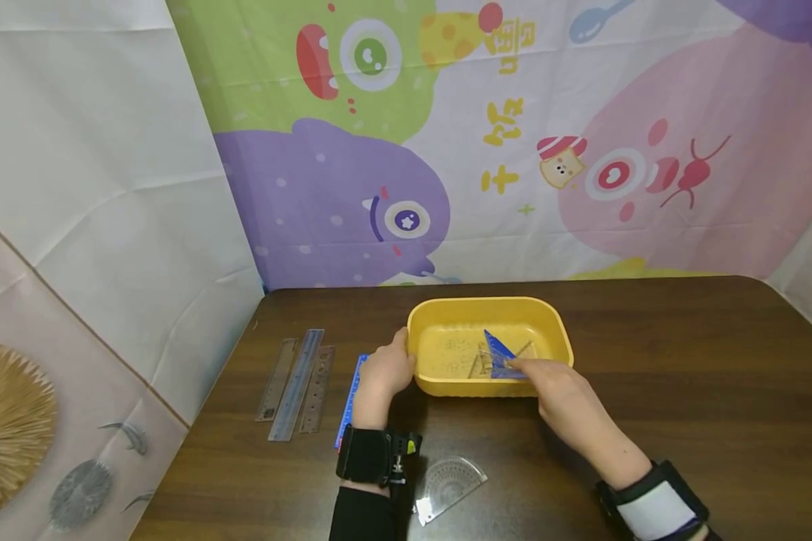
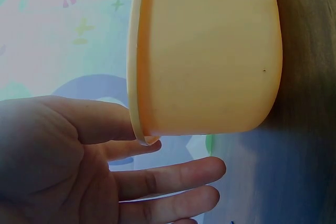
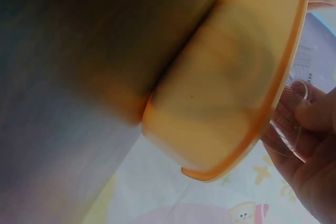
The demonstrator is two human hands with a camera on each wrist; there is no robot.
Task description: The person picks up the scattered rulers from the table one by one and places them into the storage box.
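A yellow plastic basin stands on the brown table. My left hand pinches its left rim between thumb and index finger, the other fingers extended beside the wall. My right hand reaches over the front right rim and pinches a clear protractor with a curved edge and fine lines. By the fingertips, inside the basin, is a blue set square. Other clear plastic edges show around it, but their shapes are hard to tell. The basin wall hides part of the right fingers in the right wrist view.
Left of the basin lie a bluish clear ruler and two clear rulers side by side. A blue ruler is partly under the left forearm. Another clear protractor lies near the front. A printed cloth hangs behind the table.
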